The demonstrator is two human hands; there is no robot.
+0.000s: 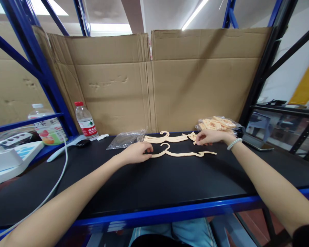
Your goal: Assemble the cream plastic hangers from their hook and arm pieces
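A cream hanger point(180, 154) lies flat on the black table point(154, 185), its hook pointing away from me and a curved end piece at its right. My left hand point(137, 152) is at the hanger's left end, thumb and fingers closed round the tip. Behind it lie several stacked hangers point(167, 139) of the same colour. At the right end of that stack is a small pile of cream pieces point(192, 136). My right hand point(207, 137) is beside the pile with its fingertips bent together; whatever they hold is too small to make out.
Clear plastic bags point(126, 139) lie left of the stack. A bag of cream parts point(217, 123) sits behind my right hand. At the left are a red-capped bottle point(86, 121), a larger bottle point(50, 128), a power strip point(15, 161) and a white cable. Cardboard point(195, 79) stands behind.
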